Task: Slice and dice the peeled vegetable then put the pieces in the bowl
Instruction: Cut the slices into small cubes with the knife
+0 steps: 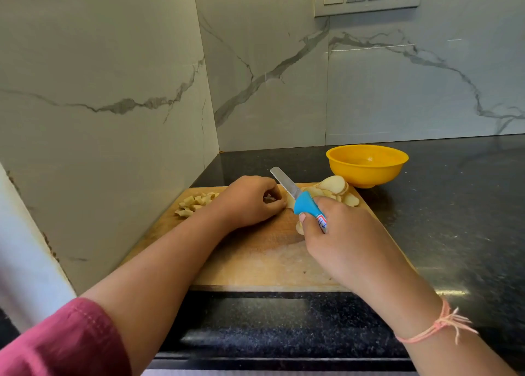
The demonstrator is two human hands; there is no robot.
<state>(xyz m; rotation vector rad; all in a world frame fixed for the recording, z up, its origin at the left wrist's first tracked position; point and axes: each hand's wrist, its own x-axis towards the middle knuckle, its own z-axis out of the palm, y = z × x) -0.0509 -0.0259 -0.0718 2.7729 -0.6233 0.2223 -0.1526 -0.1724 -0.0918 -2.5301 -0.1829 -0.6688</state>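
we're seeing right hand (341, 242) gripping knife (295, 198), blade pointing 11 o'clock | left hand (250, 202) pinching slice (289, 202) mid-board (255, 262) | slice pile (335, 186) sitting at 1 o'clock, diced pieces (194, 203) at 10 o'clock, bowl (366, 174) standing just past the pile

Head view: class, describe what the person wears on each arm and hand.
Left arm: a dark pink fabric sleeve with a stitched seam. Right wrist: a thin pink thread bracelet with loose frayed ends. Left hand and right hand: no gloves.
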